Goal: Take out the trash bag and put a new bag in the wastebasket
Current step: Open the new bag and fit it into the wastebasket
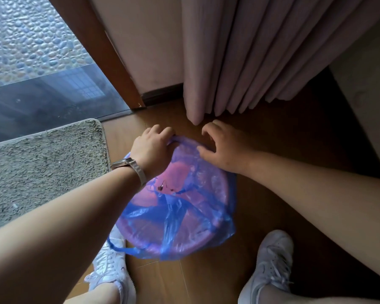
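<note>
Both forearms reach in from the bottom corners toward the basket (138,235), which stands on the floor (261,132) between two shoes. A blue bag (184,211) lines it, folded over the rim. At 12 o'clock on the rim, the left hand (151,148) has its fingers curled shut on the bag's edge. Just beside it, toward 1 o'clock, the right hand (222,148) hovers half open, thumb touching the film, gripping nothing. The left is likely to peel first.
</note>
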A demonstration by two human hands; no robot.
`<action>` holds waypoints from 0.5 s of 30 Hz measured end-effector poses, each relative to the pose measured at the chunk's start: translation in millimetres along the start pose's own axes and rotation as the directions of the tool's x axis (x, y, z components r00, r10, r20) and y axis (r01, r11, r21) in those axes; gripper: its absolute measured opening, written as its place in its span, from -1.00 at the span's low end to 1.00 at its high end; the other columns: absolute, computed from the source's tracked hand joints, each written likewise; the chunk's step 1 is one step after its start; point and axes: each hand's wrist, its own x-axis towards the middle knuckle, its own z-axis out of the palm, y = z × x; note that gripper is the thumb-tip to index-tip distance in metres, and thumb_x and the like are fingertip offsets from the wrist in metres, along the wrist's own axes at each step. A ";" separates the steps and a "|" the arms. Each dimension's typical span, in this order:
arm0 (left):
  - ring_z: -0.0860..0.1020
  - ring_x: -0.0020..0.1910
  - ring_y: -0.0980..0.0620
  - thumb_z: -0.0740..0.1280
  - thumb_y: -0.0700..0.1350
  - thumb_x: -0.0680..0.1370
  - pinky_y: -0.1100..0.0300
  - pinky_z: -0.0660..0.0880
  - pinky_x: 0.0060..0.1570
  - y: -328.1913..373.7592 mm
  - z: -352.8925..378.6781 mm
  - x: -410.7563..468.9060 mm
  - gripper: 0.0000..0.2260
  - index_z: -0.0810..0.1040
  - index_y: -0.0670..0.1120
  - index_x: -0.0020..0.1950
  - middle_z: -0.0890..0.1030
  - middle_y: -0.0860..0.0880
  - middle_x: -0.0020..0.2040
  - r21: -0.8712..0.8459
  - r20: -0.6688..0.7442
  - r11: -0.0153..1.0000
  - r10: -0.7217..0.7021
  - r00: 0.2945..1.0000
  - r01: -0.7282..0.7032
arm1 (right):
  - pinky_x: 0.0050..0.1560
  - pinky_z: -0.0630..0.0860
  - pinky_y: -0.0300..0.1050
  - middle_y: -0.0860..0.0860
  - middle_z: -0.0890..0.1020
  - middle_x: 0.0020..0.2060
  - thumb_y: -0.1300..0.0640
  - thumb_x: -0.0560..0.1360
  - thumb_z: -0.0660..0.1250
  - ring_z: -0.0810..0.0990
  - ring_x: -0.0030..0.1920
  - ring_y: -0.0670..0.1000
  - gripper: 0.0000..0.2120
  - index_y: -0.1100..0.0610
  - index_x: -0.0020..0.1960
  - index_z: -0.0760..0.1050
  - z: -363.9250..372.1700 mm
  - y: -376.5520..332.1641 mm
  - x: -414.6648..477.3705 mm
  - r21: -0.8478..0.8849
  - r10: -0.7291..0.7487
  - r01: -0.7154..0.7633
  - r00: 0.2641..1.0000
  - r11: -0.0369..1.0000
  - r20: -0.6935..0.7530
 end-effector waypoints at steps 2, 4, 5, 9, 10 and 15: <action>0.49 -0.03 -0.25 0.27 0.06 0.55 -0.05 0.47 -0.17 -5.4 -3.1 -1.2 -0.80 0.50 -0.04 0.06 0.51 -0.16 -0.04 -0.041 0.002 0.995 -0.092 0.996 0.092 | -0.18 0.30 -0.18 0.02 0.50 0.00 -0.06 0.45 0.38 0.49 -0.09 0.02 -0.64 0.11 0.15 0.44 -1.9 -0.1 1.7 -0.002 0.031 -0.031 0.999 1.000 0.010; 0.49 -0.04 -0.25 0.25 0.04 0.56 -0.04 0.47 -0.16 -9.4 -5.4 -3.6 -0.83 0.48 -0.04 0.01 0.51 -0.16 -0.04 -0.074 0.007 0.986 -0.148 0.989 0.149 | -0.13 0.40 -0.14 0.02 0.51 0.06 -0.10 0.44 0.39 0.52 -0.04 0.04 -0.57 0.10 0.20 0.43 0.5 0.0 2.7 0.023 0.098 -0.099 0.993 0.995 0.068; 0.49 -0.04 -0.25 0.25 0.03 0.55 -0.03 0.47 -0.15 -10.0 -6.5 -4.9 -0.84 0.48 -0.04 0.01 0.51 -0.15 -0.03 -0.076 0.006 0.983 -0.166 0.986 0.166 | -0.10 0.45 -0.12 0.01 0.51 0.06 -0.11 0.44 0.39 0.53 -0.04 0.04 -0.58 0.08 0.18 0.43 3.0 0.5 3.0 0.046 0.127 -0.132 0.987 0.990 0.101; 0.46 0.16 -0.21 0.26 -0.05 0.43 -0.05 0.41 0.09 -2.4 -13.7 -7.5 -0.63 0.45 0.00 0.24 0.53 -0.10 0.17 0.001 0.023 1.000 0.003 1.000 -0.003 | -0.24 0.50 -0.12 -0.04 0.56 -0.13 -0.18 0.42 0.40 0.55 -0.19 -0.03 -0.68 0.00 -0.03 0.40 11.7 -1.2 3.8 0.139 0.174 -0.201 0.967 0.970 0.186; 0.45 0.20 -0.19 0.27 -0.04 0.41 -0.05 0.39 0.13 2.6 -15.6 -7.1 -0.57 0.41 0.03 0.29 0.53 -0.09 0.22 -0.012 0.033 0.996 0.086 0.996 -0.085 | -0.27 0.50 -0.13 -0.05 0.56 -0.16 -0.20 0.41 0.40 0.54 -0.22 -0.04 -0.67 0.00 -0.04 0.40 12.8 -1.8 4.5 0.142 0.181 -0.210 0.964 0.967 0.195; 0.49 0.14 -0.15 0.31 0.06 0.49 -0.02 0.40 0.08 19.8 -5.0 2.7 -0.64 0.45 0.06 0.27 0.56 -0.05 0.14 -0.018 0.064 0.963 0.271 0.961 -0.270 | -0.37 0.30 -0.23 -0.11 0.50 -0.31 -0.02 0.46 0.40 0.52 -0.27 -0.05 -0.73 -0.05 -0.25 0.31 20.7 1.2 8.3 0.191 0.233 -0.273 0.950 0.943 0.210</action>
